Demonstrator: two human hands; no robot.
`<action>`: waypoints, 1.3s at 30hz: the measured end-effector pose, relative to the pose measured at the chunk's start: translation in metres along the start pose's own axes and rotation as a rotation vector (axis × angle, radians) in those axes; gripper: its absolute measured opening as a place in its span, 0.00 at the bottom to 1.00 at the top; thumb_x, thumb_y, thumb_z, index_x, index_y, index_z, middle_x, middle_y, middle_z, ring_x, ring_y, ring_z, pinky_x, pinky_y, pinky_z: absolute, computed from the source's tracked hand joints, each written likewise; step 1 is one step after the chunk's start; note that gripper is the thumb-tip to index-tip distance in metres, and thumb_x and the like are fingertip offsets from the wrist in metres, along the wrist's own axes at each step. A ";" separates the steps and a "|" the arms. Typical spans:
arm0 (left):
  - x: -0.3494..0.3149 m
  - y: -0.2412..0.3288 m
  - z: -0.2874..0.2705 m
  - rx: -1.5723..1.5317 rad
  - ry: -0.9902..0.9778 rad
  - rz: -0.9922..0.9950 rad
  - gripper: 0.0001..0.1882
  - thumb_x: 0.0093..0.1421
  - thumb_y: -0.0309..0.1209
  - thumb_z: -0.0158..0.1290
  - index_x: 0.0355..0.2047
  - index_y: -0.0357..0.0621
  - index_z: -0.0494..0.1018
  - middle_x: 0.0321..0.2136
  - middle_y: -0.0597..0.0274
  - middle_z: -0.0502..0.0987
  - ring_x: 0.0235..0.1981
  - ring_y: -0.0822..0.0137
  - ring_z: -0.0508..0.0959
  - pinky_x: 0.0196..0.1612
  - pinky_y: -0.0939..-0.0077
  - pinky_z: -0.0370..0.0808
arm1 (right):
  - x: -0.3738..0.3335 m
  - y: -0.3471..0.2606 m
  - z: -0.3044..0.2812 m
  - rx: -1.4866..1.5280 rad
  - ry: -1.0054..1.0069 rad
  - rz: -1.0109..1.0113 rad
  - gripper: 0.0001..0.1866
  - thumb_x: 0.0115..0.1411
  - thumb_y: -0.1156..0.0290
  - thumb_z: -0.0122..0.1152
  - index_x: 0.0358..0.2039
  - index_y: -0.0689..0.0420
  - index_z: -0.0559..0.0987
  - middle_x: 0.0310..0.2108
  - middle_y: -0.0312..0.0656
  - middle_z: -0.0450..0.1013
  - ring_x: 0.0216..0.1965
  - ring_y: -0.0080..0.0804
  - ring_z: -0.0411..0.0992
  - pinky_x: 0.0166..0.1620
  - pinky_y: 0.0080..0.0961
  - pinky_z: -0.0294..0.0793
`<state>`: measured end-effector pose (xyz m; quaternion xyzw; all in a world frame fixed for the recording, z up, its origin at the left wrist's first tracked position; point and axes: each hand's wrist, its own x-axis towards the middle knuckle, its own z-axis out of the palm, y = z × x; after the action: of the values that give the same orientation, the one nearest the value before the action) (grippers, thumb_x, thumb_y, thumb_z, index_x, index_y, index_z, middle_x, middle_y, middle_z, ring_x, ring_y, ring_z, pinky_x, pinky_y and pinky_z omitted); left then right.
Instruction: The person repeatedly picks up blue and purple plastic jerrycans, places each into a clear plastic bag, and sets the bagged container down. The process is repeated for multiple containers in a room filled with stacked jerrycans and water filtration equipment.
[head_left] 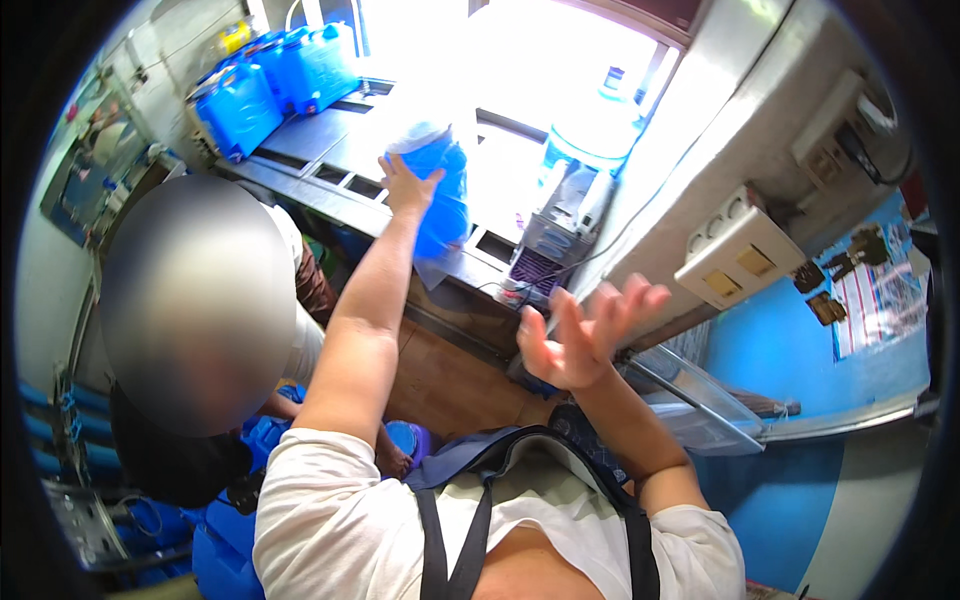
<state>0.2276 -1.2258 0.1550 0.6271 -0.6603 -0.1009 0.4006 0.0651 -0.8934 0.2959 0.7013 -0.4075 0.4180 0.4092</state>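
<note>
My left arm is stretched forward, and my left hand point(408, 188) grips the near left side of a blue plastic bag point(440, 195) with a pale top. Its fingers are spread against the plastic, and the bag stands upright at the front of the counter. Glare from the window washes out the bag's upper part, and what it contains does not show. To the right, my right hand point(590, 335) is raised in the air, slightly blurred, its fingers apart and nothing in it.
Blue jugs point(240, 110) stand at the counter's point(335, 200) far left. A clear blue water bottle point(595, 130) and a grey machine point(560, 225) stand right of the bag. Close on my left is another person point(310, 345). A white switch panel point(745, 250) is on the right wall.
</note>
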 end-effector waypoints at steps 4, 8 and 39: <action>0.023 0.026 -0.023 0.247 -0.241 -0.028 0.61 0.42 0.52 0.65 0.66 0.50 0.36 0.62 0.30 0.43 0.62 0.31 0.51 0.58 0.47 0.63 | -0.046 0.046 -0.028 -0.230 0.045 0.262 0.42 0.58 0.53 0.51 0.64 0.66 0.49 0.67 0.56 0.35 0.67 0.61 0.25 0.61 0.62 0.17; -0.023 0.040 -0.043 0.050 -0.015 -0.110 0.61 0.43 0.46 0.66 0.66 0.45 0.34 0.60 0.24 0.44 0.60 0.27 0.53 0.58 0.47 0.62 | -0.053 0.080 -0.031 -0.377 -0.069 0.242 0.43 0.61 0.49 0.46 0.65 0.67 0.44 0.67 0.57 0.33 0.67 0.60 0.25 0.61 0.60 0.16; -0.727 -0.019 -0.162 -0.138 -0.469 -0.756 0.18 0.47 0.45 0.63 0.23 0.40 0.77 0.22 0.57 0.79 0.26 0.63 0.78 0.31 0.71 0.73 | -0.441 0.037 -0.228 -0.014 -1.298 0.679 0.43 0.43 0.69 0.64 0.61 0.49 0.59 0.66 0.53 0.44 0.66 0.58 0.42 0.57 0.65 0.51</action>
<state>0.2697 -0.5087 -0.0425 0.7566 -0.4493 -0.4233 0.2158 -0.1668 -0.5958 -0.0287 0.6402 -0.7654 0.0196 -0.0622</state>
